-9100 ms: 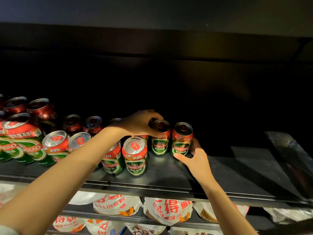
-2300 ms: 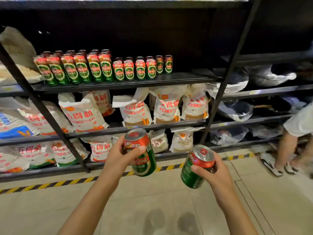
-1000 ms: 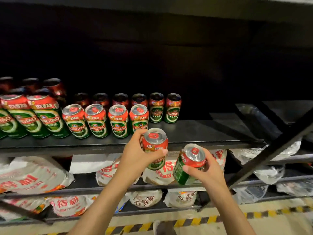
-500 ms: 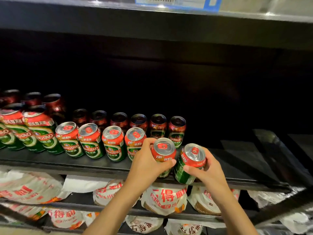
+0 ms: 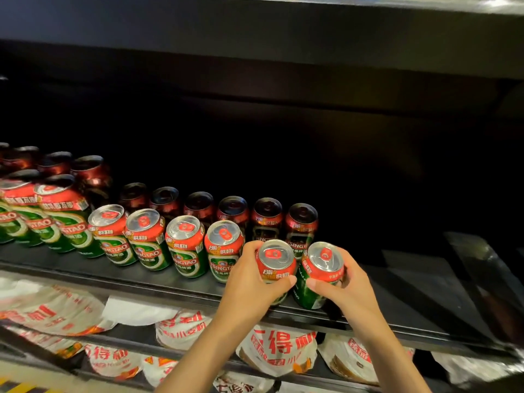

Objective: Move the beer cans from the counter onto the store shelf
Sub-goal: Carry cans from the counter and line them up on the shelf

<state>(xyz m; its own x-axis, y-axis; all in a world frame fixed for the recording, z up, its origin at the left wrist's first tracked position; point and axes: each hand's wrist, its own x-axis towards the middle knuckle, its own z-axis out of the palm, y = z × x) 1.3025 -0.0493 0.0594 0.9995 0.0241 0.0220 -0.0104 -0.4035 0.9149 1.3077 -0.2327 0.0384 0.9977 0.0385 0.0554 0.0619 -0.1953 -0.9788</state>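
Observation:
My left hand (image 5: 248, 282) grips a red-and-green beer can (image 5: 276, 265), and my right hand (image 5: 344, 289) grips a second beer can (image 5: 321, 272) right beside it. Both cans are upright over the front edge of the black store shelf (image 5: 397, 307), at the right end of the front row of cans (image 5: 185, 246). Whether their bases touch the shelf is hidden by my hands. A back row of cans (image 5: 268, 218) stands in shadow behind them. The counter is out of view.
Taller cans (image 5: 63, 217) fill the shelf's left end. To the right of the held cans the shelf board is bare up to a shiny plastic sheet (image 5: 487, 279). White printed bags (image 5: 279, 350) lie on the shelf below. An upper shelf (image 5: 255, 24) hangs overhead.
Both hands have carried their cans up and forward from in front of the shelf's lip to over its front edge, next to the front row. The view has closed in.

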